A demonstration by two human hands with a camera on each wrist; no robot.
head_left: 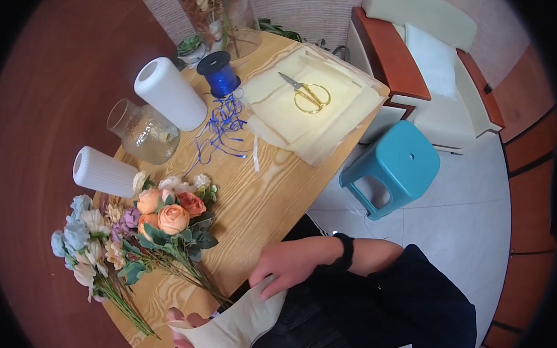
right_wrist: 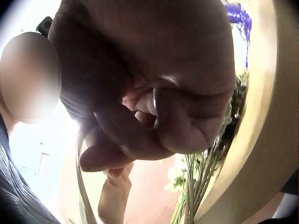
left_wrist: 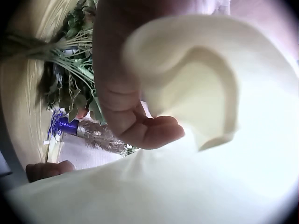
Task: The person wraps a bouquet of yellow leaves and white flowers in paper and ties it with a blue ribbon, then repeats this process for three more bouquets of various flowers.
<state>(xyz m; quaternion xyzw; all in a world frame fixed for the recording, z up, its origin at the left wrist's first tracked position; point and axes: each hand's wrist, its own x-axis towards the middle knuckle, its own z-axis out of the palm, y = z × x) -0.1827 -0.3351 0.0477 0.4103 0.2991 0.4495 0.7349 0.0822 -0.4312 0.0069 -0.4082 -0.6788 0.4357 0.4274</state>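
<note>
A cream sheet of wrapping paper (head_left: 241, 325) is held up in a curve in front of the person's body, past the table's near edge. My left hand (head_left: 188, 332) grips its left end; in the left wrist view the left fingers (left_wrist: 145, 130) curl at the paper, and part of the sheet bends over in a roll. At the other end my right hand (head_left: 293, 265), with a black band on the wrist, pinches the upper edge. Its fingers (right_wrist: 126, 135) look curled in the right wrist view. Close beyond the paper lies a bunch of artificial flowers (head_left: 171, 216) in peach and red, stems toward the sheet.
A second bunch with blue and white flowers (head_left: 80, 240) lies at the left. Behind stand two white vases (head_left: 170, 94), a glass vase (head_left: 143, 134) and a blue ribbon spool (head_left: 220, 75). Gold-handled scissors (head_left: 311, 98) rest on stacked paper (head_left: 275, 115). A teal stool (head_left: 410, 158) stands right.
</note>
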